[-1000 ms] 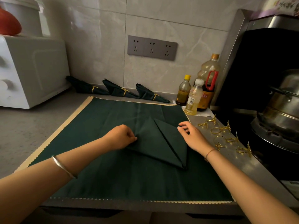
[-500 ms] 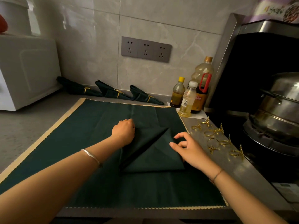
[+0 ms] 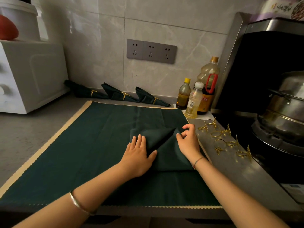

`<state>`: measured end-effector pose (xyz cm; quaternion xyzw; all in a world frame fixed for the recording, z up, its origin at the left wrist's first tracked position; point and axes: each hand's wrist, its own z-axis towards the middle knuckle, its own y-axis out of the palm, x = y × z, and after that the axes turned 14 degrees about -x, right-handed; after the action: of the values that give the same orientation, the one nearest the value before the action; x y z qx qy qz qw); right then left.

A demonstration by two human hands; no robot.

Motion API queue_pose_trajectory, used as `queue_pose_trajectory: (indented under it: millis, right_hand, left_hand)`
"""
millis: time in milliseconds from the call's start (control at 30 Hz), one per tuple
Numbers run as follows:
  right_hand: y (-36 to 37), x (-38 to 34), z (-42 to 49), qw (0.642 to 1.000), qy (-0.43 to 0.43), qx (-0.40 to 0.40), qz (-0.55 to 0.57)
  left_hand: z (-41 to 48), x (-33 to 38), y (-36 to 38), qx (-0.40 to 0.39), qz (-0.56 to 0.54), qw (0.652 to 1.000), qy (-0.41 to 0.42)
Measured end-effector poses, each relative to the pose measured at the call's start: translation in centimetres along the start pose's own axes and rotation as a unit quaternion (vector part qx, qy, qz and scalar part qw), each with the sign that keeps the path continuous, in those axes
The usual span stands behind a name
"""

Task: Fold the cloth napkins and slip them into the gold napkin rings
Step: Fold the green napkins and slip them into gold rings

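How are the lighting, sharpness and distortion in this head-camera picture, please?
Head view: dim, warm light, so the dark green napkin merges with the mat beneath. Head view: bright glints on the gold rings and the steel pot. Head view: the wide-angle lens makes the range hood lean, and the printed packet at top right is blurred.

Dk green napkin, gold rings, cream-edged mat.

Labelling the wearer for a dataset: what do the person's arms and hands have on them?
No sleeves are in view; both arms are bare. The left wrist carries a plain silver bangle, the right wrist a thin multicoloured cord bracelet. No gloves or finger rings show on the left hand or the right hand.
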<state>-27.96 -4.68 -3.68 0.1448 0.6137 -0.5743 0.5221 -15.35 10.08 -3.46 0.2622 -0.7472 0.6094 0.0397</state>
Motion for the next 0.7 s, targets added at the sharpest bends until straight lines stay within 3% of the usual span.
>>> queue_pose_trajectory:
  millis: [200, 300, 367, 433, 500, 600, 700]
  right_hand:
    - [0.0, 0.0, -0.4, 0.993, -0.004, 0.001, -0.118]
    - [-0.1, -0.8, -1.1, 0.965, -0.122, -0.029, -0.230]
    - [0.4, -2.1, -2.0, 0.945, -0.183, -0.127, -0.240]
    - [1.2, -3.1, -2.9, 0.923, -0.165, -0.265, -0.225]
    - [1.7, -3.0, -3.2, 0.891, -0.130, -0.355, -0.253]
    - [1.4, -2.0, -2.6, 0.860, -0.108, -0.372, -0.332]
    - [0.6, -1.1, -1.0, 0.858, -0.065, -0.348, -0.372]
  left_hand:
    - [0.5, 0.5, 1.0, 0.006, 0.073, 0.997, -0.022]
    - [0.3, 0.6, 1.2, 0.007, 0.090, 0.996, -0.028]
    - [0.3, 0.7, 1.0, 0.008, 0.089, 0.996, -0.032]
    - [0.3, 0.7, 1.0, 0.005, 0.086, 0.996, -0.035]
    - [0.2, 0.6, 0.9, 0.002, 0.081, 0.996, -0.037]
    - [0.1, 0.5, 0.9, -0.001, 0.074, 0.997, -0.028]
    - [-0.1, 0.2, 0.7, 0.003, 0.076, 0.997, -0.007]
